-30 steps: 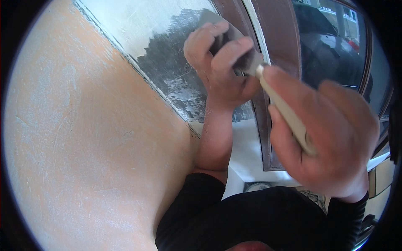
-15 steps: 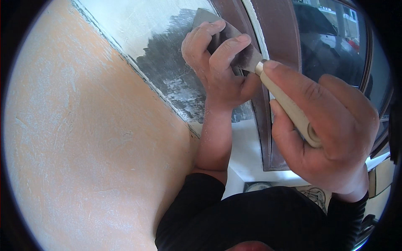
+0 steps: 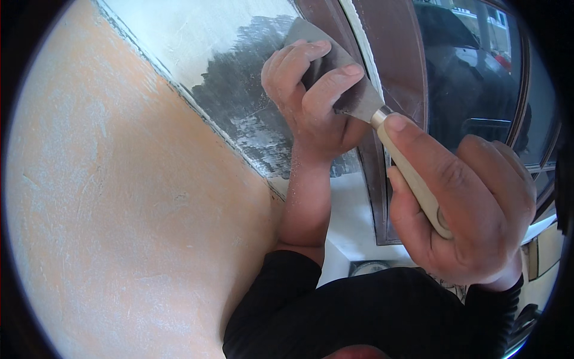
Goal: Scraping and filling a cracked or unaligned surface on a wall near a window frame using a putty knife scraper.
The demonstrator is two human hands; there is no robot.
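Observation:
My right hand (image 3: pixel 472 197) is wrapped round the pale handle of a putty knife (image 3: pixel 412 179), its index finger stretched along the handle towards the metal collar. The wide metal blade points up and to the left. My left hand (image 3: pixel 317 102) has its fingers curled over the blade, with dust on the skin; its palm side and what lies under the fingers are partly hidden. Behind the blade is a dark grey smeared patch (image 3: pixel 233 84) on a white wall strip (image 3: pixel 173 36). Whether the blade touches the wall, I cannot tell.
On the left stands a peach-coloured wall (image 3: pixel 131 179) with scuffed pale marks, its edge running beside the white strip. A brown frame (image 3: pixel 400 60) borders the strip on the right, with dark window glass (image 3: pixel 466 84) beyond. Low down is a round container (image 3: pixel 369 267).
The putty knife has shifted slightly down and to the right, with my right hand lower than before. My left hand has moved a little the same way, fingers still over the blade.

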